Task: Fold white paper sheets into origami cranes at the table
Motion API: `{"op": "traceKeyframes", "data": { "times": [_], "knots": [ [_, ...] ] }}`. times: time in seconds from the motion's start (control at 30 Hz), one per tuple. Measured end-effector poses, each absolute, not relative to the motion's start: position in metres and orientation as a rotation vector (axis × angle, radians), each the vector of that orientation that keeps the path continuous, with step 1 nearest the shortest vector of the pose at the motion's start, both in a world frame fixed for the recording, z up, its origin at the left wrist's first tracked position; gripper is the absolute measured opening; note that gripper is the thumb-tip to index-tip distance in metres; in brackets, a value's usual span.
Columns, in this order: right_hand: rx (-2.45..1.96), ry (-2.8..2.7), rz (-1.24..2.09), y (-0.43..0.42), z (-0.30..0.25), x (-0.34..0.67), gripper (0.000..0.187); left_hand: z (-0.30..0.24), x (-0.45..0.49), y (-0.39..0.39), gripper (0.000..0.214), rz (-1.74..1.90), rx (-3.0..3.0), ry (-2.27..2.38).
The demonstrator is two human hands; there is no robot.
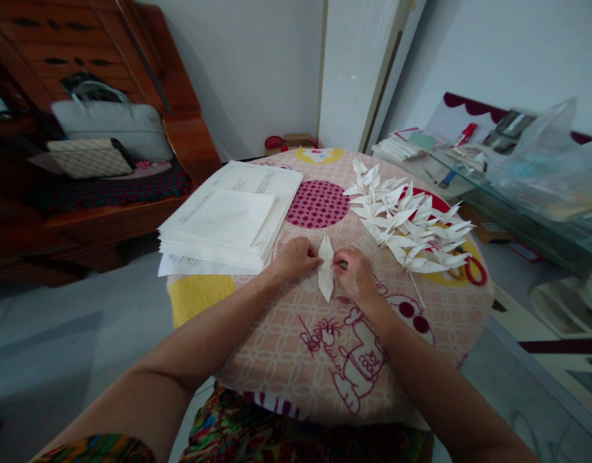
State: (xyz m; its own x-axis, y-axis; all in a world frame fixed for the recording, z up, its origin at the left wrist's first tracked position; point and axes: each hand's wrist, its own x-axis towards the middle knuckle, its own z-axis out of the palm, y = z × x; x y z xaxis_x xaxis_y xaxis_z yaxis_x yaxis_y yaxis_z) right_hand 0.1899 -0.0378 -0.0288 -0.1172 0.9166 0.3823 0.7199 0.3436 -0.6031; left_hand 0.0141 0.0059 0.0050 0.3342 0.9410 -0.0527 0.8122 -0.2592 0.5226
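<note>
Between my two hands is a piece of folded white paper (326, 273), long and pointed at both ends, lying on the patterned tablecloth (286, 334). My left hand (297, 257) pinches its left edge near the middle. On the opposite edge, my right hand (354, 273) is closed with thumb and fingertips on the paper. A thick stack of white paper sheets (213, 251) lies left of my hands, with smaller sheets (233, 215) on top. To the right rests a heap of folded white paper shapes (387, 209) with pointed tips.
Red-handled scissors (475, 271) lie partly under the heap at the table's right edge. A glass-topped stand (527, 218) with plastic bags (542, 161) is close on the right. At left, a wooden bench (190, 138) holds a grey handbag (141, 128).
</note>
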Motion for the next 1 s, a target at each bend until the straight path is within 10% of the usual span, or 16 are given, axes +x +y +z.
{"op": "traceKeyframes", "data": {
  "times": [1.0],
  "knots": [
    [-1.387,-1.835,0.528,-0.0407,-0.027,0.1939,0.012,0.0041,0.0045,0.0064,0.013,0.379,2.161,1.297]
  ]
}}
